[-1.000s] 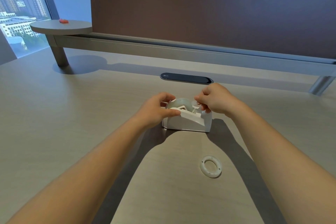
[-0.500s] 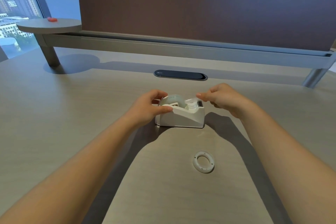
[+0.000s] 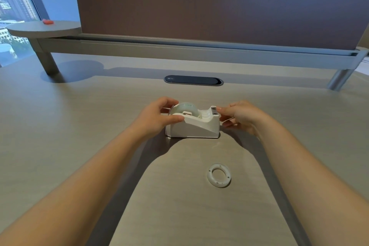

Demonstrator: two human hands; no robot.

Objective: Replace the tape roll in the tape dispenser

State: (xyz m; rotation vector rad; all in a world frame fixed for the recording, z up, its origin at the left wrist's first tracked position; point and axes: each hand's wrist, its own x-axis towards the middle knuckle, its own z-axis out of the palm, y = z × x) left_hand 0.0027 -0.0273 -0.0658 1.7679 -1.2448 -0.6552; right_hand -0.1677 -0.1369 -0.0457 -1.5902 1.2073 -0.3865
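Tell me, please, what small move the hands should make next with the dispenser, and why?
Probably press the tape end down onto the cutter with the right hand. The new roll already sits in the dispenser, the left hand steadies it, and the right fingertips are at the cutter end.

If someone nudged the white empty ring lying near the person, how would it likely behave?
The empty ring lies flat on the table, so it would probably slide rather than roll. It looks like thin hollow plastic, so likely very light and stiff. Stood on edge, its round rim would probably let it roll away.
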